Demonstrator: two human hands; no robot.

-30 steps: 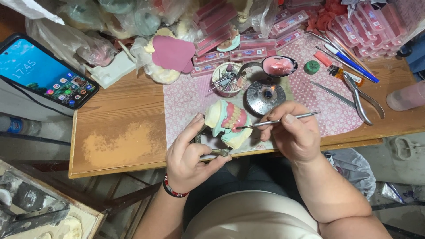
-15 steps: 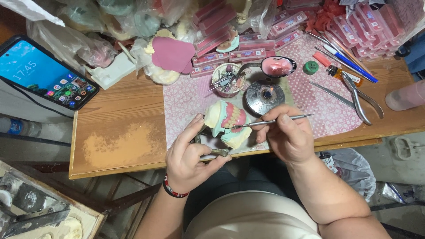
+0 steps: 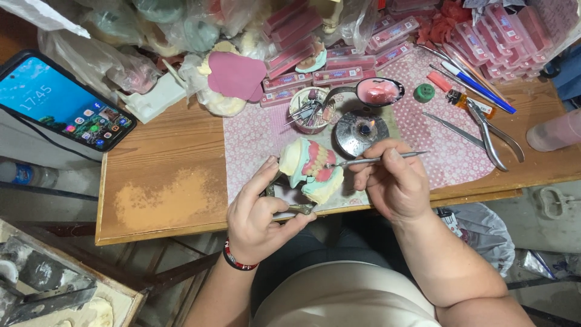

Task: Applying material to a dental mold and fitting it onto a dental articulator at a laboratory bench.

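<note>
You are steadying the denture model in your left hand's grip, while your right hand is pinching the metal wax tool, its tip at 9 o'clock touching the pink wax; the next stroke needs a light touch.

L hand grips denture model; R hand w/ metal tool, tip touching pink wax.

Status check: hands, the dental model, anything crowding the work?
Left hand steadies dental model by its metal frame. Right hand holds thin metal tool, tip at pink gum. Small burner lit just behind.
</note>
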